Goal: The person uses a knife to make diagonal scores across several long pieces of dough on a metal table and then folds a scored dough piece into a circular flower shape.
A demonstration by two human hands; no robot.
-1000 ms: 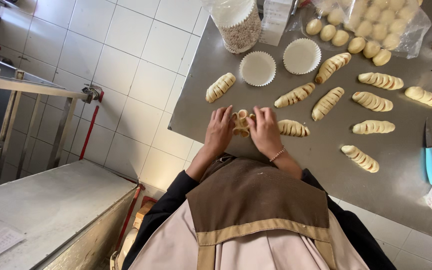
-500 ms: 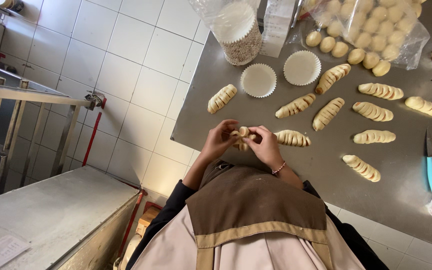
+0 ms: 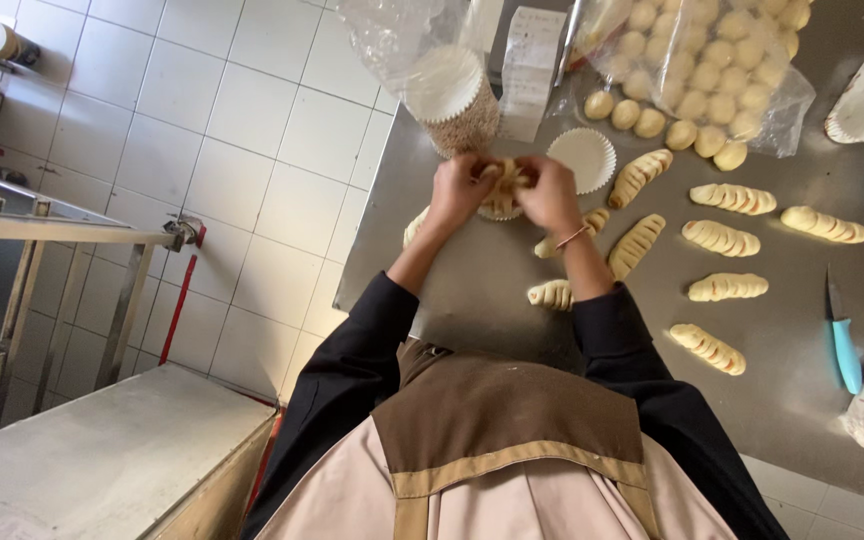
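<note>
Both hands, left hand (image 3: 460, 188) and right hand (image 3: 550, 190), are pinching a twisted dough piece (image 3: 505, 180) between them over the steel table (image 3: 482, 290), paper baking cup (image 3: 582, 158) at 2 o'clock, blue-handled knife (image 3: 839, 335) way off at 4.

Nine scored dough rolls (image 3: 728, 288), two paper cups (image 3: 582, 158), one knife (image 3: 842, 340)

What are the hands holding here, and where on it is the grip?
Both hands, left hand and right hand, hold one dough piece between them, each gripping an end.
</note>
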